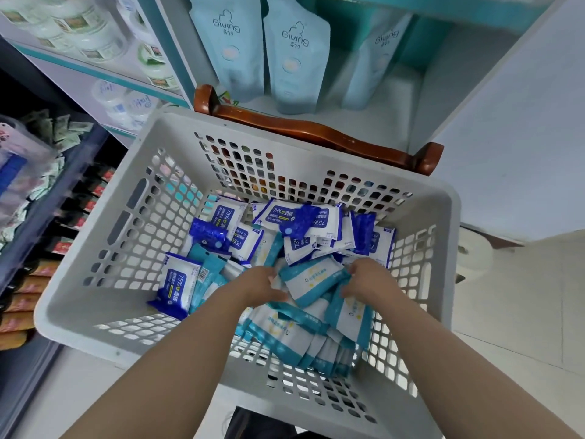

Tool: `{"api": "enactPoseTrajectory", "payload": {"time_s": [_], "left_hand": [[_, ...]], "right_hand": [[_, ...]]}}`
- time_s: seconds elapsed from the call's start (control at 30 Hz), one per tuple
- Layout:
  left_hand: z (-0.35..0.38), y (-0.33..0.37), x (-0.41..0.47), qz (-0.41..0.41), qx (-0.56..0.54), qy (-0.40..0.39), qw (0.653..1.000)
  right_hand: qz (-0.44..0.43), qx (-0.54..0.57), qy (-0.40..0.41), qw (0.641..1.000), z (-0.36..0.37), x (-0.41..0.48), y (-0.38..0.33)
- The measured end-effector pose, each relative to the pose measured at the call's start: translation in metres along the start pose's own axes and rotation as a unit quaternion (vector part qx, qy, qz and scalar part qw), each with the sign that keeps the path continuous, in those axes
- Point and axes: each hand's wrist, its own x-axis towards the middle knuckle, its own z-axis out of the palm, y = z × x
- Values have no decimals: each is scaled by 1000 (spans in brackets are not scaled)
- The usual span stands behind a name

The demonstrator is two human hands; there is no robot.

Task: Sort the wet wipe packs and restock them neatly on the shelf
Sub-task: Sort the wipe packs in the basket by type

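Forearms (pixel 177 359) come in from the bottom edge, both hands down inside the basket (pixel 95 274). L to R: dark-blue packs (pixel 177 286) lie loose on the left and far side of the basket floor. The teal packs (pixel 294 337) are bunched on the near side, some stood on edge in a row. Looks like the colour sort is partway, restock not started afaict. Next, the left hand (pixel 256 285) sits at the left end of one teal pack (pixel 311 278), fingers curled down into the pile. Tips are hidden, so can't tell if it has hold of anything. Then the right hand (pixel 367 277), fingers curled over that pack's right end, gripping it. Pack lies between the 2 hands, prob. being pulled clear of the mix. The shelf (pixel 364 122) w/ pale pouches (pixel 294 58) is beyond the far rim, well apart from both hands.
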Motion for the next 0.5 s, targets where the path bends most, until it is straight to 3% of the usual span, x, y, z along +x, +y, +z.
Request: {"api": "enactPoseTrajectory", "payload": {"time_s": [0.1,0.3,0.5], "left_hand": [[-23,-20,-8,0,35,49,998],[-82,-75,-33,-6,99,192,976],[-104,-110,-19,-24,116,150,982]], "right_hand": [[-57,-10,20,998,-7,-4,-18],[-217,74,-16,973,11,3,-87],[-205,191,-114,953,52,28,-135]]}}
